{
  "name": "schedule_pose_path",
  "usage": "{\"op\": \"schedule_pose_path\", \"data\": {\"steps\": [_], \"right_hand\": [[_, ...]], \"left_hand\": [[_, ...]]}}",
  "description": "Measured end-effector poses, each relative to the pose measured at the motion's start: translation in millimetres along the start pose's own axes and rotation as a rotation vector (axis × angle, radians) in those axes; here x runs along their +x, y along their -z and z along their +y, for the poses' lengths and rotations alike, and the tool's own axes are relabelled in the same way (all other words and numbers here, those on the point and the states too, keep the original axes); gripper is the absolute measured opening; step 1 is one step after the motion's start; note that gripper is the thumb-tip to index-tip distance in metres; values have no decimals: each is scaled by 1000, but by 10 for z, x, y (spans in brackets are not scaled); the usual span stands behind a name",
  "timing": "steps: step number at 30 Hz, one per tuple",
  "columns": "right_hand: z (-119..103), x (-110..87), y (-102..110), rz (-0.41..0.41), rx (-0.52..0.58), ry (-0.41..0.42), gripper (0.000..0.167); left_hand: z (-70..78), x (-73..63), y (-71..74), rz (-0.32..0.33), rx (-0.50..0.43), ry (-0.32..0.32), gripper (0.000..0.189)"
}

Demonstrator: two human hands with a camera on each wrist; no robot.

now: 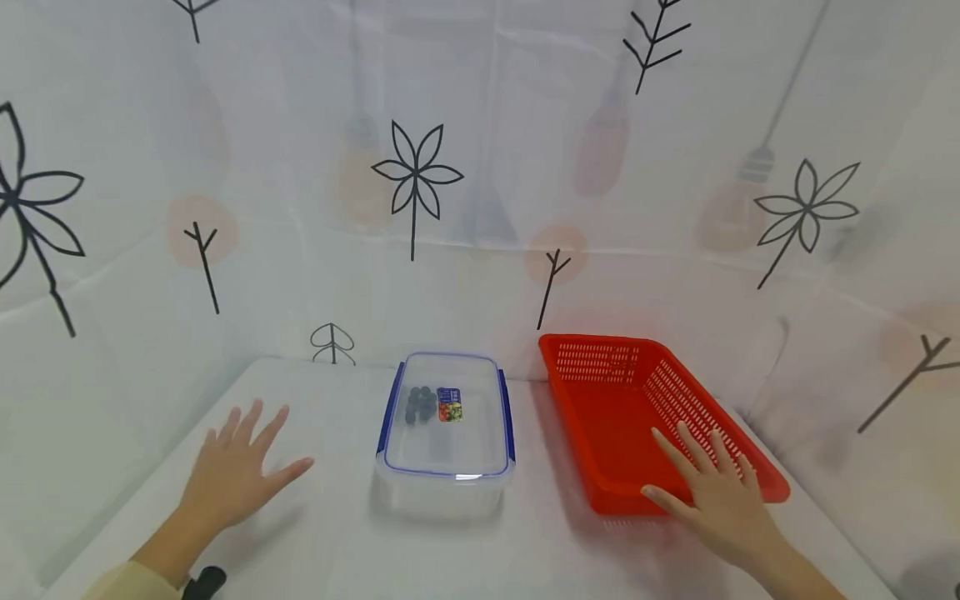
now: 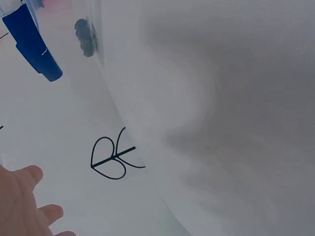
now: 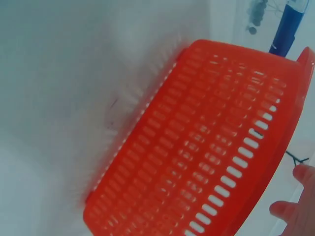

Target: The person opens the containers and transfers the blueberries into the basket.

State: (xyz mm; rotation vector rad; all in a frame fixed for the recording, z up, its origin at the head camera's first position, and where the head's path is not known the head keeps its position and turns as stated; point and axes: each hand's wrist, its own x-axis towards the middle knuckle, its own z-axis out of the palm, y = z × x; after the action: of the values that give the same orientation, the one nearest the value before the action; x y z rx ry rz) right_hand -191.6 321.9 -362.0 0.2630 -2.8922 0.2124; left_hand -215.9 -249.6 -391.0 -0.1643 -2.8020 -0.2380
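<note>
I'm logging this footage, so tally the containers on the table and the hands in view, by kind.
Clear lidded box: 1
Red basket: 1
Hands: 2 (left hand, right hand)
Total: 4

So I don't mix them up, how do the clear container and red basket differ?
The clear container has a lid; the red basket is lidless. The container is transparent; the basket opaque and slotted. Dark round things show in the container, none in the basket. Both stand on the table.
</note>
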Motion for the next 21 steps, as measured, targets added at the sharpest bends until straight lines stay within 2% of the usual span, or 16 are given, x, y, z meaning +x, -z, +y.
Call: {"op": "schedule_pose_path", "data": {"steps": [7, 21], "right_hand": [[-171, 26, 8, -1, 66, -8, 84], [-486, 91, 21, 10, 204, 14, 76]], "left_hand": [[125, 49, -57, -2, -98, 28, 89], [322, 116, -76, 63, -259, 0, 82]]}}
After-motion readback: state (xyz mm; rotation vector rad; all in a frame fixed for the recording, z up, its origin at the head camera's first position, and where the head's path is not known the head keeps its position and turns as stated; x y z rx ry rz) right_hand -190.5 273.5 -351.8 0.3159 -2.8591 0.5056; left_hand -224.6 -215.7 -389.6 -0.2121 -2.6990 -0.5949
